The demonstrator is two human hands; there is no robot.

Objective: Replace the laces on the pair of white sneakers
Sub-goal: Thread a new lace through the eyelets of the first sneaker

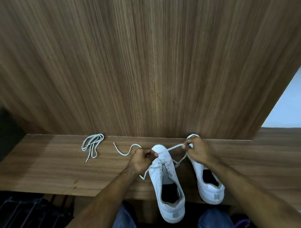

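I see my left hand (142,158) and right hand (196,149) each pinching one lace (176,146) end, stretched crosswise over the left sneaker (165,179) toe, its length pointing away from me.

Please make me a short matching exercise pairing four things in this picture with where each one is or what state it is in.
Things:
1. bundled lace
2. left sneaker
3. right sneaker
4. left hand

States:
A. partly under the right hand
B. lying untouched on the desk
C. pinching a lace end
D. being laced near the toe

Pairs: 1-B, 2-D, 3-A, 4-C
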